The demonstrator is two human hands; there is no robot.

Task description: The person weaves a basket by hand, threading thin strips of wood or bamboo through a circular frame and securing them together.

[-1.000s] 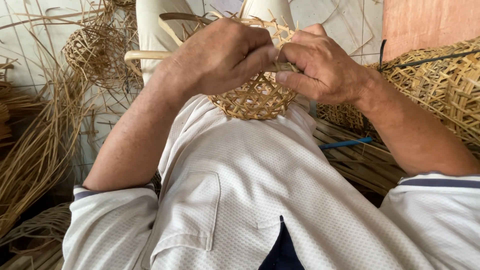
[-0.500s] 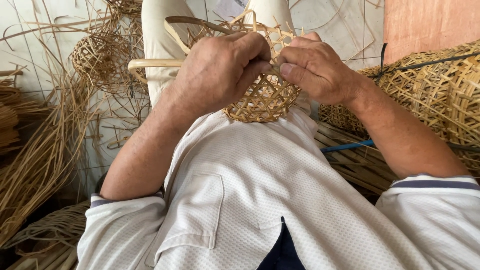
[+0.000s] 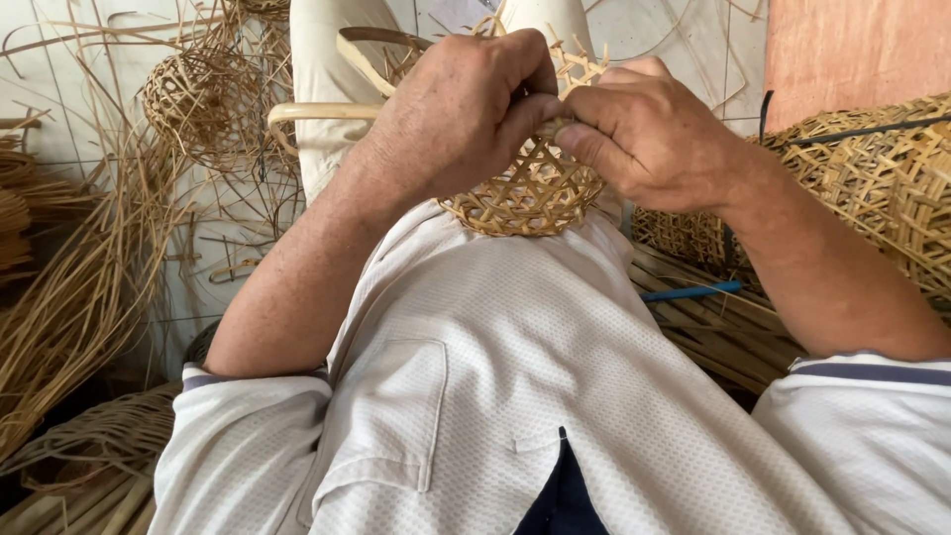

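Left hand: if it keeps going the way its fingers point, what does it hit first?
The left hand curls toward the person's right, fingers pointing at the right hand. It would meet that hand's thumb first, just above the small woven basket both grip. Depth between them is unclear.

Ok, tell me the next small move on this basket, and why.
Probably pull the pinched strip through and snug. Both hands, left hand and right hand, meet fingertip to fingertip at the rim of the small basket on the lap, and its open weave looks unfinished there.
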